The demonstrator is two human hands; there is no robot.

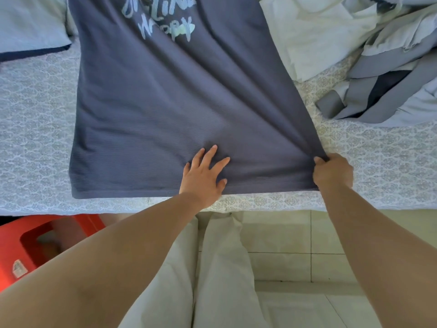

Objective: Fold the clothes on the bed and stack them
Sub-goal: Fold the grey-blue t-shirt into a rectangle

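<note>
Grey-blue ribbed cloth is filling the middle of the view: a T-shirt (170, 110) is lying print side up on the bed (35, 129), its hem running along the near edge of the mattress and its pale lettering (163, 20) sitting toward the far side; the left hand (203, 174) is resting flat on the shirt just above the hem, fingers spread and straight, pressing the fabric down; the right hand (333, 171) is gripping the shirt's near right corner, fingers curled round a bunch of cloth, and creases are fanning out from that fist across the fabric; a white garment (314, 39) is lying beside the shirt on the right, and a heap of grey clothes (390, 74) is sitting further right, partly overlapping it; a folded pale blue piece (28, 27) with a dark edge is lying at the far left; a red plastic stool (30, 247) is standing on the floor near the bed, beside the person's light trousers (212, 268); pale floor tiles (295, 240) are showing below the mattress edge.
</note>
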